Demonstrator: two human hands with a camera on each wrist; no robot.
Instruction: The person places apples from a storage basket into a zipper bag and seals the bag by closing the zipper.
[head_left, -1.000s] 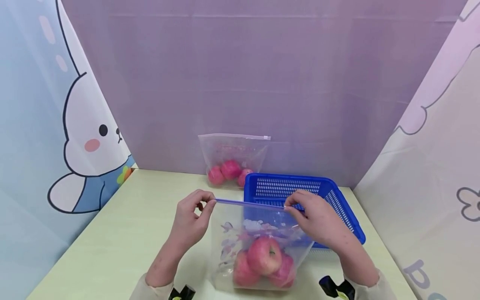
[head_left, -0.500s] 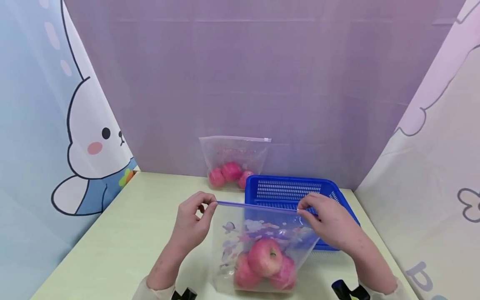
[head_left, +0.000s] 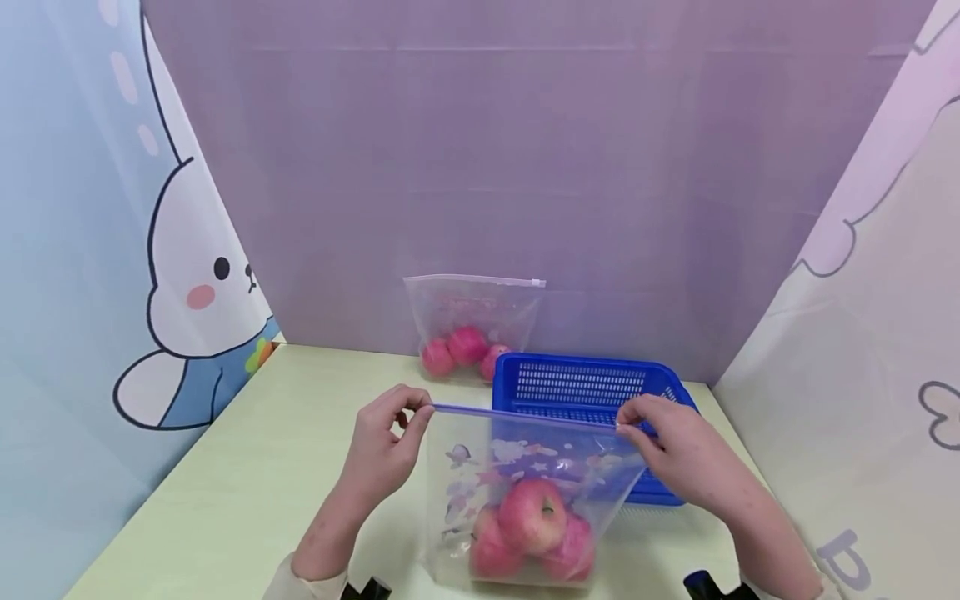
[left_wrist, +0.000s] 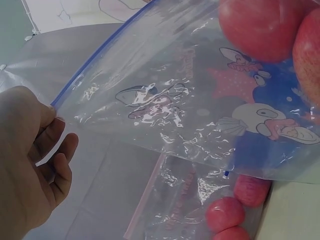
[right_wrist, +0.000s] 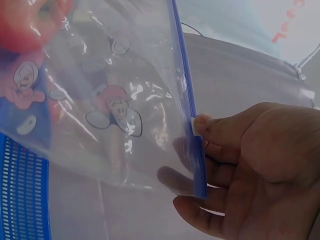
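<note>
A clear slider zip bag (head_left: 453,542) with a blue-purple top strip and printed cartoon figures stands on the table before me, with several red apples (head_left: 531,517) in its bottom. My left hand (head_left: 386,442) pinches the strip's left corner between thumb and forefinger. At the right end, my right hand (head_left: 678,450) pinches the small white slider (right_wrist: 196,128), its thumb on the near side in the right wrist view. Between the two hands the top strip (right_wrist: 181,55) is stretched straight. Beyond the left hand, the left wrist view shows part of the second bag's apples (left_wrist: 225,214).
A blue perforated basket (head_left: 510,367) lies behind the bag, partly seen through it. Against the grey-purple back cloth (head_left: 480,167) stands another clear zip bag (head_left: 472,304) with red apples. The pale table (head_left: 247,467) extends to the left; printed cloths flank both sides.
My right hand has slid right along the bag's top strip with the slider, reaching near its right end. The left hand keeps its pinch on the left corner. The view has shifted slightly.
</note>
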